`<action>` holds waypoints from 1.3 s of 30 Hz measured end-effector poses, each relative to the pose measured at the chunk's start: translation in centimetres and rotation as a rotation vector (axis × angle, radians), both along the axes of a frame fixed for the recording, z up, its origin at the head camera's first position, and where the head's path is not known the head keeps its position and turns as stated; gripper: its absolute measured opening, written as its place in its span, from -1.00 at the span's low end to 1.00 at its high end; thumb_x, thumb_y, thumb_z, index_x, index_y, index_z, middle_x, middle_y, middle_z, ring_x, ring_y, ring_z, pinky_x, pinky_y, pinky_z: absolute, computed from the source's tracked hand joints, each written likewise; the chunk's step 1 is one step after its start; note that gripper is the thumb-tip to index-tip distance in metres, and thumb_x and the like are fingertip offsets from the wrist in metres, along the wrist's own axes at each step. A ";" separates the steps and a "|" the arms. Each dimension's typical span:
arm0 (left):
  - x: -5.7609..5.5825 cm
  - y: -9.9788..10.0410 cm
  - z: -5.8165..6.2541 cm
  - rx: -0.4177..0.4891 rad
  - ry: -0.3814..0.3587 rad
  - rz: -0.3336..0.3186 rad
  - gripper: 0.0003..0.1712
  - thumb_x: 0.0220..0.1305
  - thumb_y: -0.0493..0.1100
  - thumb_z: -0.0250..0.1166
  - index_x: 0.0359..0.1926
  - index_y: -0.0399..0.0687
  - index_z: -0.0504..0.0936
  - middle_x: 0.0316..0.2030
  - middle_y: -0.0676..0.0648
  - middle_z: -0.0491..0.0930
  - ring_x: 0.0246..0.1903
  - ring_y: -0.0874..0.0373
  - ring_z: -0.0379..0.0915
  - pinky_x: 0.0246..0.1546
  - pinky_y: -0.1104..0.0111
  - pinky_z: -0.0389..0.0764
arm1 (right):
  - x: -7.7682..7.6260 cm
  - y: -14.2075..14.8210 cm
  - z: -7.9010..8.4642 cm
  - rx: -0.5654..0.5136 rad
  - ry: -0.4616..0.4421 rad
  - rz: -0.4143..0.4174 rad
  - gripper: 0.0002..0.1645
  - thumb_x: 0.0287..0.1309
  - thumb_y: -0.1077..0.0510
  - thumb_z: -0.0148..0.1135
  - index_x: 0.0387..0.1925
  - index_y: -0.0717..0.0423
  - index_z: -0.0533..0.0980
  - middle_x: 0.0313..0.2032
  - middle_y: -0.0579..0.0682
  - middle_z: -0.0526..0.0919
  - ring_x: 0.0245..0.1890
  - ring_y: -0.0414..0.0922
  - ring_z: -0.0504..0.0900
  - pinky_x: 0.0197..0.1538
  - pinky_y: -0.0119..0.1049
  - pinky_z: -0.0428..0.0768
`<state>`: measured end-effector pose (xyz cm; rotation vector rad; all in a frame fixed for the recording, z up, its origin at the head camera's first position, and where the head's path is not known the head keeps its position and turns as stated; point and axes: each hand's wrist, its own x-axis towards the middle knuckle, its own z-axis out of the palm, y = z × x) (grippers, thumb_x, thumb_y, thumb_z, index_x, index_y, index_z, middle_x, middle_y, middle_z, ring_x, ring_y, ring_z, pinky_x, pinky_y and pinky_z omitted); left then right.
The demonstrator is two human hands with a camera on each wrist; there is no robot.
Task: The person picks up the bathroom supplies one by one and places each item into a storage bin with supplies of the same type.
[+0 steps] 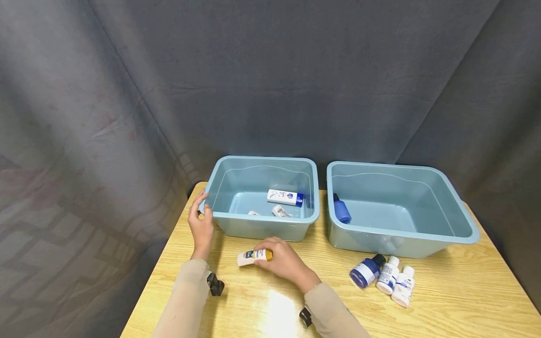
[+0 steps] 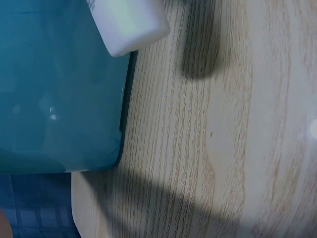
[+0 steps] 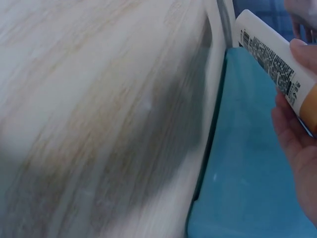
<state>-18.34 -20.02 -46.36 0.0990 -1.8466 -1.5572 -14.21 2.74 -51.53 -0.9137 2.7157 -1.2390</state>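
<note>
My right hand (image 1: 285,261) grips a small white lotion bottle with a yellow-orange cap (image 1: 250,257) at its cap end, above the table in front of the left blue bin (image 1: 262,228). Printed lines show on the white bottle (image 3: 270,57) in the right wrist view. Thumb and fingers of my left hand (image 1: 201,231) hold the left bin's front left rim corner. Inside that bin lie a white bottle with a blue cap (image 1: 282,197), a smaller white bottle (image 1: 281,211) and a white item mostly hidden by the front wall.
A second blue bin (image 1: 380,237) stands to the right with a blue bottle (image 1: 341,210) inside. Before it lie a dark blue bottle (image 1: 364,273) and two white bottles, one labelled (image 1: 387,276), the other beside it (image 1: 403,287). A grey curtain (image 1: 270,84) hangs behind the wooden table (image 1: 236,305).
</note>
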 end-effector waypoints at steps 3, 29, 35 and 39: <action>0.0 0.0 0.0 -0.001 0.003 0.001 -0.62 0.29 -0.47 0.02 0.09 -0.49 0.56 0.25 -0.30 0.46 0.28 -0.19 0.27 -0.10 0.19 0.21 | 0.2 0.2 0.3 0.007 0.016 0.018 -0.62 0.03 0.03 0.51 -0.07 -0.04 0.68 -0.03 -0.14 0.67 0.04 -0.12 0.59 0.16 -0.18 0.52; -0.1 0.0 -0.1 -0.004 0.027 0.009 -0.62 0.26 -0.49 0.01 0.06 -0.51 0.56 0.24 -0.31 0.48 0.27 -0.22 0.28 -0.14 0.29 0.21 | 1.1 0.9 3.1 -0.073 0.120 0.034 -0.60 -0.02 0.09 0.54 -0.08 0.02 0.68 -0.07 -0.16 0.67 -0.03 -0.21 0.58 0.06 -0.32 0.57; -0.1 0.0 -0.1 0.002 0.027 0.007 -0.62 0.26 -0.49 0.02 0.06 -0.52 0.56 0.23 -0.38 0.46 0.28 -0.23 0.28 -0.13 0.36 0.20 | 1.3 1.1 3.9 -0.104 0.133 0.025 -0.60 -0.05 0.14 0.56 -0.09 0.00 0.69 -0.07 -0.18 0.66 -0.03 -0.23 0.57 0.03 -0.33 0.58; -0.2 0.0 -0.1 0.003 0.030 0.007 -0.62 0.26 -0.49 0.01 0.06 -0.52 0.56 0.23 -0.40 0.45 0.27 -0.23 0.28 -0.13 0.32 0.21 | 1.3 1.3 4.5 -0.130 0.152 0.021 -0.62 -0.05 0.17 0.56 -0.12 0.00 0.69 -0.08 -0.20 0.66 -0.04 -0.25 0.56 0.02 -0.35 0.58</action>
